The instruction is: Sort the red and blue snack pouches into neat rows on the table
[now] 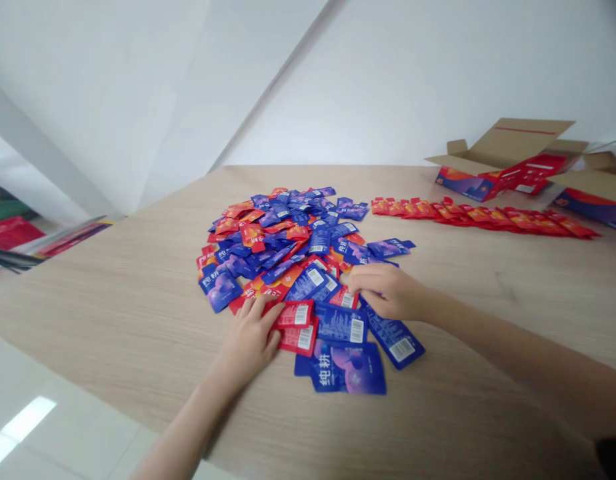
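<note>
A heaped pile of blue and red foil sachets (283, 247) lies on the wooden table (113, 320). My left hand (251, 340) rests at the pile's near edge, its fingers over two red sachets (294, 327). My right hand (383, 290) curls down on the pile's near right side, its fingertips at a red sachet (344, 298). Whether those fingertips grip it is hidden. Between my hands and below them lie separate blue sachets (341, 368) with barcodes and Chinese lettering.
A long overlapping row of red sachets (478, 218) runs along the far right of the table. Behind it stand an open cardboard box (508, 160) holding red packets and a second open box (595, 200). Red packaging (13, 233) lies on the floor beyond the left table edge.
</note>
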Available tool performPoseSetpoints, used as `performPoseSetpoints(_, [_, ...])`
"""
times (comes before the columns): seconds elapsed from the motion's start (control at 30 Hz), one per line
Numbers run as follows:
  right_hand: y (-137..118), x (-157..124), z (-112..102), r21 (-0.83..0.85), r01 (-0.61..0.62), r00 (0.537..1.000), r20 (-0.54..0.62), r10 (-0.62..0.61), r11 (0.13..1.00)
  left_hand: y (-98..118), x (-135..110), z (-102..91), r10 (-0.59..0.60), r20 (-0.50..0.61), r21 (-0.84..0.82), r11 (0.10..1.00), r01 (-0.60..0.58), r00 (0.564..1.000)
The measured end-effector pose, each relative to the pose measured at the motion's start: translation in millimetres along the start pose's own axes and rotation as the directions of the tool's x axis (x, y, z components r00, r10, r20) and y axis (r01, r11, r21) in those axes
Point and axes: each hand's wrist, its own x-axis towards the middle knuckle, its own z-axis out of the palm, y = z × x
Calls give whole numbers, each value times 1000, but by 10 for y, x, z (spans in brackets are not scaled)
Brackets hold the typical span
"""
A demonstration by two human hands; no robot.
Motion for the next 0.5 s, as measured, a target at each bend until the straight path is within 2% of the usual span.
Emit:
performPoseSetpoints(0.1, [-253, 234, 96, -25, 6, 999, 50, -5, 1000, -14, 19, -86, -10, -96, 42, 999, 14, 995])
performPoseSetpoints(0.2, [-419, 330, 202, -172, 65, 996, 72, -53, 983, 66, 71, -321, 22, -114, 12, 1000, -21, 993])
performPoseSetpoints(0.27, [-488, 341, 222, -241, 105, 992, 88, -86, 965, 177, 140, -489, 37, -85, -80, 996, -43, 996])
performPoseSetpoints(0.33, [-553, 315, 158, -260, 133, 988, 108, -108, 956, 300, 237, -608, 7, -26, -273, 962, -14, 1000])
performPoseSetpoints(0.4, [-633, 245, 0, -252, 139, 986, 128, -109, 958, 407, 347, -658, -30, 102, -537, 840, 80, 994])
performPoseSetpoints(0.5, [-773, 41, -330, -213, 116, 986, 145, -86, 970, 550, 517, -633, 20, 364, -799, 521, 301, 931])
